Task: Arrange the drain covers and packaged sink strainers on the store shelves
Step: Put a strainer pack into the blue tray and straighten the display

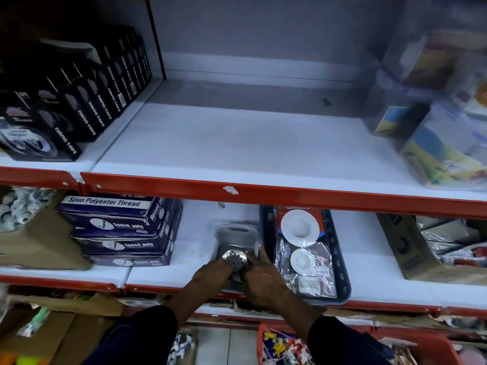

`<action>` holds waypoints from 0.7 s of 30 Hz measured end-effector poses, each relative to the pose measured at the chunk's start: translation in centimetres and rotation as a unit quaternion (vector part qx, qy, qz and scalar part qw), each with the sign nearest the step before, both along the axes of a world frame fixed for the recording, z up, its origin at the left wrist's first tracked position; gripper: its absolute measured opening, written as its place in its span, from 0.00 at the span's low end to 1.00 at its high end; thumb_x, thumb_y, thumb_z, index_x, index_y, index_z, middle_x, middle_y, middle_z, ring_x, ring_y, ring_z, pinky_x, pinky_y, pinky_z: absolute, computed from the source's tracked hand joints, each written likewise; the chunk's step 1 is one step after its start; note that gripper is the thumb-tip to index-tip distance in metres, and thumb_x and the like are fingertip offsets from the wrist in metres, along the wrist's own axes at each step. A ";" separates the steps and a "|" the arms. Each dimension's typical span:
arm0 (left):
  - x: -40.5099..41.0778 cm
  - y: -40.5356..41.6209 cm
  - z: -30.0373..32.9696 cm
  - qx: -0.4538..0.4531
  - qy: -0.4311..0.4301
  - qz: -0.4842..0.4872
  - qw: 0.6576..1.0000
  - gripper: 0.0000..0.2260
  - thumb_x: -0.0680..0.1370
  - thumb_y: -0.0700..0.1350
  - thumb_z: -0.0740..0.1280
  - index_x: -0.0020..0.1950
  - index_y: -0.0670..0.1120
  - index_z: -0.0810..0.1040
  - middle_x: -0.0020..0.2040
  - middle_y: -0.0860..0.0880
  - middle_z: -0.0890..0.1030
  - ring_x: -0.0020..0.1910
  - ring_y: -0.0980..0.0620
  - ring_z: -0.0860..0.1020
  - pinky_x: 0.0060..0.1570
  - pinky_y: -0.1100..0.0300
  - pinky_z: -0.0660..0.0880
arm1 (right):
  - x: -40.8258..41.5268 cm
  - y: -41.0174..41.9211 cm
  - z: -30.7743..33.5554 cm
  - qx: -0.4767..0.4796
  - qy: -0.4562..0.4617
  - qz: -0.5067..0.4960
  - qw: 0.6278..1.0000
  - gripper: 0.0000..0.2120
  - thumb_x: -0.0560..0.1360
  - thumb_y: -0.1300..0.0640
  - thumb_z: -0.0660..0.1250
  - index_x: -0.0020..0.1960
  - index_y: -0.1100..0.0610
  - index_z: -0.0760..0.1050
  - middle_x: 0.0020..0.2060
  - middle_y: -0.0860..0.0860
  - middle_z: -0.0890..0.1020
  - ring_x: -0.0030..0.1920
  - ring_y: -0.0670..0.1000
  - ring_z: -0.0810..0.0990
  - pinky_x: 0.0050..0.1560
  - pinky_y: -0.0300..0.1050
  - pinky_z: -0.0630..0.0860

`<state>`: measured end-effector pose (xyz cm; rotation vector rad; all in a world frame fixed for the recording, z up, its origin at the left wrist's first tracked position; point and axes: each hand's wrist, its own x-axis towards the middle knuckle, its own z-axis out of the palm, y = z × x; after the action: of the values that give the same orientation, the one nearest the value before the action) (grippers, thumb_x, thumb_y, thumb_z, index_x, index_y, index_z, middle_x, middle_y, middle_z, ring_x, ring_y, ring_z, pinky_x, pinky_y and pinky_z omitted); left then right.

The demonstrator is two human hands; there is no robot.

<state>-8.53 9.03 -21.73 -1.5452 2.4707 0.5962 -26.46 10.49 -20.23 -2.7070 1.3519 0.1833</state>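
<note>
On the lower shelf (195, 227) lies a clear packet holding a round steel drain cover (234, 258) with small holes. My left hand (210, 272) grips the packet's near left side, and my right hand (261, 277) grips its near right side, index finger raised. Just right of it, a dark blue tray (342, 262) holds packaged sink strainers (300, 233): a white round strainer on a red card at the back, and a smaller white one in a clear bag in front.
Stacked thread boxes (123, 227) stand left of the packet. A cardboard box (411, 248) of packets sits at the right. The upper shelf (250, 143) has black tape boxes (66, 101) at left and plastic-wrapped goods (437, 127) at right. Bins stand below.
</note>
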 end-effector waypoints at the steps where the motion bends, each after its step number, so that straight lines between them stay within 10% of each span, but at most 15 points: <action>1: -0.1 0.0 0.3 -0.001 -0.007 -0.004 1.000 0.15 0.81 0.40 0.58 0.67 0.43 0.75 0.66 0.39 0.76 0.64 0.41 0.76 0.63 0.51 0.74 | -0.1 0.3 0.2 -0.004 -0.001 -0.003 1.000 0.24 0.73 0.49 0.56 0.65 0.53 0.78 0.63 0.55 0.81 0.75 0.60 0.65 0.77 0.66 0.42; 6: 0.0 0.7 1.7 -0.001 0.027 0.014 1.000 0.15 0.77 0.36 0.58 0.62 0.43 0.76 0.60 0.39 0.78 0.57 0.42 0.78 0.54 0.52 0.76 | -2.4 1.7 1.6 -0.021 -0.058 -0.033 0.998 0.23 0.74 0.47 0.55 0.61 0.54 0.78 0.63 0.52 0.81 0.74 0.55 0.67 0.78 0.57 0.46; 11: -0.1 3.4 2.6 -0.015 0.050 -0.039 0.998 0.13 0.77 0.48 0.57 0.52 0.44 0.78 0.50 0.40 0.81 0.51 0.43 0.80 0.47 0.53 0.77 | -6.5 5.9 3.3 -0.026 -0.054 -0.148 0.987 0.24 0.73 0.42 0.60 0.64 0.53 0.76 0.59 0.51 0.82 0.58 0.52 0.81 0.60 0.50 0.79; 21: -2.2 5.6 3.1 -0.069 0.025 -0.037 0.997 0.24 0.77 0.32 0.62 0.69 0.53 0.75 0.61 0.43 0.83 0.56 0.45 0.83 0.57 0.54 0.79 | -7.0 8.0 4.2 0.055 0.075 -0.215 0.972 0.13 0.77 0.66 0.61 0.59 0.60 0.79 0.52 0.58 0.84 0.52 0.56 0.83 0.58 0.52 0.77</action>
<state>-10.74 14.64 -18.63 -1.4952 2.6437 0.4670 -33.43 18.51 -15.99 -2.2802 1.8689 0.4130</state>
